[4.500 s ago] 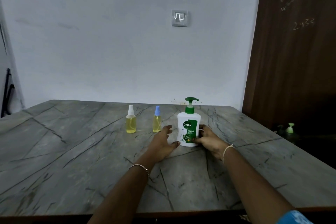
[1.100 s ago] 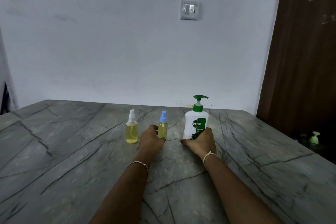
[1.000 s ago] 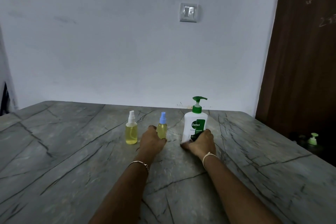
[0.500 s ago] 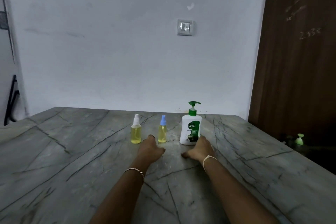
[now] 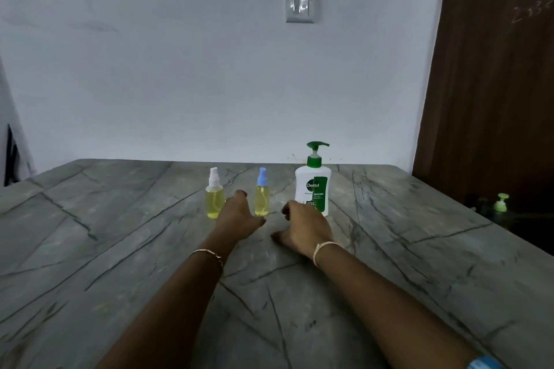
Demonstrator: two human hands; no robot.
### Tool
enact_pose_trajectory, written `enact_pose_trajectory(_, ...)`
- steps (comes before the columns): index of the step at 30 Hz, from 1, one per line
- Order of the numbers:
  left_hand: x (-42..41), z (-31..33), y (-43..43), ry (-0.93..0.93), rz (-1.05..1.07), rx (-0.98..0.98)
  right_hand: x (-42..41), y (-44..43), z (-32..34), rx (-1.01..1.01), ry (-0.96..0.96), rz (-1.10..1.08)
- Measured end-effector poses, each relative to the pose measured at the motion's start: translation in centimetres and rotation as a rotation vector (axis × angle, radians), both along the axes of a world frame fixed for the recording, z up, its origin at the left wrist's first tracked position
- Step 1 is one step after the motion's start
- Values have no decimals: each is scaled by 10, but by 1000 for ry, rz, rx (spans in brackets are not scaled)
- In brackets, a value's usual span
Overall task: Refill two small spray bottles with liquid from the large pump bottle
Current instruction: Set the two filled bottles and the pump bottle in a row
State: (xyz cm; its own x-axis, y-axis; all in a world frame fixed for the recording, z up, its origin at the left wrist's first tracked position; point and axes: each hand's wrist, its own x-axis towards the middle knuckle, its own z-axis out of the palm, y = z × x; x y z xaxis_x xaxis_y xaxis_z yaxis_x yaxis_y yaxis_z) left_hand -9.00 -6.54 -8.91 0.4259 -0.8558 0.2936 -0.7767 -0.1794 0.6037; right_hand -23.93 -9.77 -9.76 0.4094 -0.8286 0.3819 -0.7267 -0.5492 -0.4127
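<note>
Three bottles stand in a row near the far edge of the grey marble table [image 5: 120,263]. A small spray bottle with a white cap [image 5: 214,194] is on the left, a slimmer one with a blue cap [image 5: 262,193] in the middle, both holding yellow liquid. The large white pump bottle [image 5: 312,186] with a green pump is on the right. My left hand [image 5: 238,216] lies between the two spray bottles, just in front of them, holding nothing. My right hand [image 5: 304,226] hovers in front of the pump bottle with loosely curled fingers, gripping nothing.
A white wall with a switch plate [image 5: 300,6] rises behind the table. A dark wooden door [image 5: 491,84] stands at the right. A small green pump bottle [image 5: 501,203] sits on a dark surface beyond the table's right edge.
My right hand has come off the pump bottle and drawn back to the left. My left hand has shifted slightly left, between the spray bottles. The bottles stand where they were.
</note>
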Motion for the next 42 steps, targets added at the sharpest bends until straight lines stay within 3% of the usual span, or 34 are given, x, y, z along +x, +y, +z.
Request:
enact_pose_trajectory(10, 15, -16, -33, 173, 62, -22, 22, -37, 21, 39, 90, 94)
enact_pose_trajectory(20, -10, 9, -15, 265, 126, 92, -7, -32, 30, 407, -38, 58)
enact_pose_trajectory(26, -48, 45, 1, 285, 158, 177, -41, -29, 66, 521, -33, -55)
enact_pose_trajectory(35, -96, 98, -18, 311, 51, 58, -75, -51, 124, 446, -137, -152)
enact_pose_trajectory(42, -100, 123, -50, 309, 2, 70, -71, -80, 143, 290, -236, -46)
